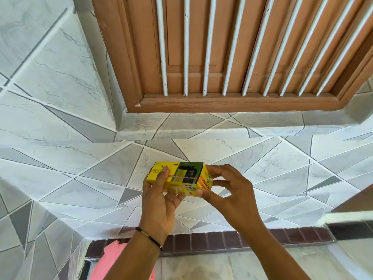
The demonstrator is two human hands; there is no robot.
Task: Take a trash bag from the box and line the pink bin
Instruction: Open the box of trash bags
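Note:
A small yellow and green trash bag box (181,177) is held up in front of the tiled wall, closed as far as I can see. My left hand (159,201) grips its left end and underside, thumb on the front face. My right hand (226,190) pinches the right end flap with fingertips and thumb. The pink bin (113,259) shows only as a curved pink rim at the bottom, partly hidden behind my left forearm.
A brown wooden window frame (232,102) with white bars fills the top. Grey and white tiled wall (60,118) spreads below it. A dark brick-pattern skirting strip (252,239) runs above the pale floor (222,263). A brown edge (359,199) juts in at right.

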